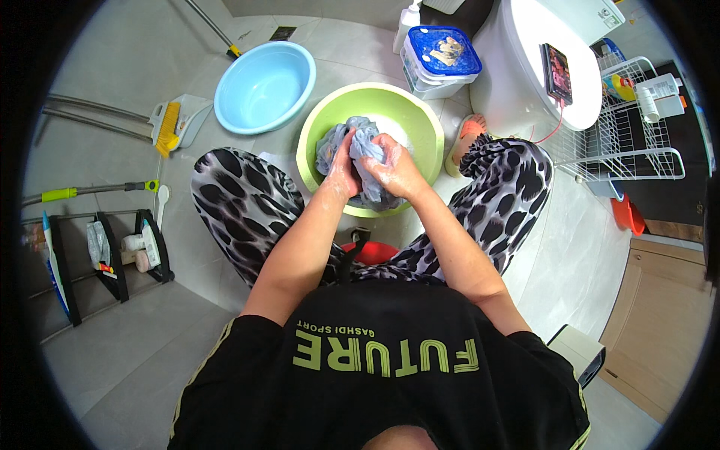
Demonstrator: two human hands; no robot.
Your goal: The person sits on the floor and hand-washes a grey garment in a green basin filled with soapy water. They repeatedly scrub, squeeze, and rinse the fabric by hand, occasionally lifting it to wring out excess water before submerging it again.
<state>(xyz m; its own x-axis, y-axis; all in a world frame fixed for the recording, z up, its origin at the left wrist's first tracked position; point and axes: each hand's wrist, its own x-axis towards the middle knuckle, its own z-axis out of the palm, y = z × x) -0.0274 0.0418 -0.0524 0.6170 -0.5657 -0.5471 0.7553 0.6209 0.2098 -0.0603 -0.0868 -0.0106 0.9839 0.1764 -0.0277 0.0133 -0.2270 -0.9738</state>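
Between my knees stands a light green plastic basin point(430, 129) with whitish suds in its bottom. A bunched, wet grey-blue cloth point(368, 147) is in it, partly lifted between my hands. My left hand point(344, 169) presses flat against the cloth's left side, fingers pointing away from me. My right hand point(396, 169) grips the cloth from the right, thumb across it. Foam clings to both hands and to the left wrist. More of the cloth lies to the left and below, against the basin wall; my hands hide some of it.
A light blue basin point(264, 87) sits to the left. Behind the green one are a blue-lidded tub point(444, 50) and a white pump bottle point(406, 25). A white toilet point(506, 67) carries a phone point(557, 73) with a cable. A broom point(169, 129) and dustpan lean left; a wire rack point(619, 146) stands right.
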